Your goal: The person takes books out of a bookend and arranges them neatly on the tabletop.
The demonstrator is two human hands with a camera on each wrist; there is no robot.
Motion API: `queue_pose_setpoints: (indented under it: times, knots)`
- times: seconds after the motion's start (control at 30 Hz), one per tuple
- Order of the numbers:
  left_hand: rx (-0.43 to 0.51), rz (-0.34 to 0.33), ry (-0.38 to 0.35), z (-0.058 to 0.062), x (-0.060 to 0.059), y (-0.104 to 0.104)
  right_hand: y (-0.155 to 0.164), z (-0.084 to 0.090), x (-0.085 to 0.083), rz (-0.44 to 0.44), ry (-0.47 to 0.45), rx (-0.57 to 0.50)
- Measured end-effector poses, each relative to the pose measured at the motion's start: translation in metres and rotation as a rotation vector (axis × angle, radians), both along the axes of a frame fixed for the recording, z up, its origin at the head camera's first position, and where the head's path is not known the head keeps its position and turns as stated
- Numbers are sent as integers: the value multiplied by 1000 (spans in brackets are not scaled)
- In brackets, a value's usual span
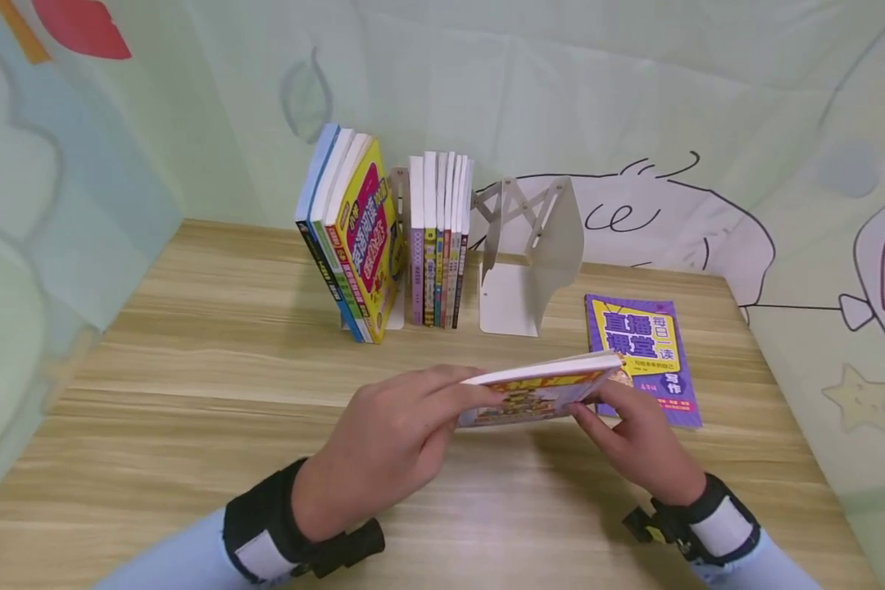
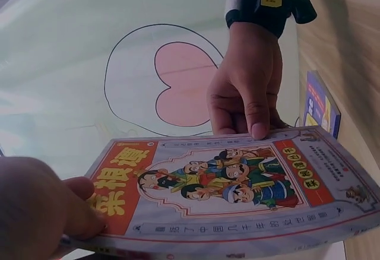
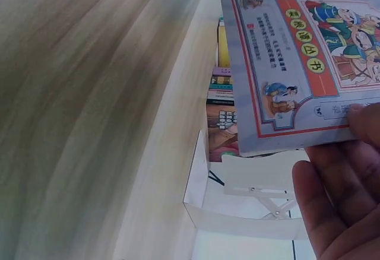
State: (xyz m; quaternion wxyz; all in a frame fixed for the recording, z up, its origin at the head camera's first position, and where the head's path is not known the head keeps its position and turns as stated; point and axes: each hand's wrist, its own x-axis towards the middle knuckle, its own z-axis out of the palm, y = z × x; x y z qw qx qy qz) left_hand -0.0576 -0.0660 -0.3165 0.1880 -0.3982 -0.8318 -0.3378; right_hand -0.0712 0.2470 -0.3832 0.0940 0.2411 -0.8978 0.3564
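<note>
Picture book was held above the surface, near centre, long axis left-right, cover tipped toward the person | left hand pinched its left end; right hand gripped its right end | cover title 菜根谭 | purple book lay flat far-right, reading 直播课堂.
</note>
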Motion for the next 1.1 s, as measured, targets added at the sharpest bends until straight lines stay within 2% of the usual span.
queue_pose_setpoints:
  times: [0.2, 0.4, 0.57, 0.77, 0.93, 1.1]
  knots:
    - [-28, 18, -39, 1, 1, -1, -1, -4, 1, -4, 40, -16]
    - [10, 7, -68, 1, -1, -2, 2, -7, 1, 6, 31, -84]
    - [13, 0, -67, -1, -2, -3, 6, -6, 1, -24, 8, -138]
    - [-17, 52, -22, -6, -7, -3, 14, -4, 1, -150, -75, -199]
    - [-50, 91, -59, -13, -11, -6, 26, 1, -2, -275, -91, -280]
    - [-100, 110, -106, -18, -14, -8, 43, 5, -6, -421, -95, -312]
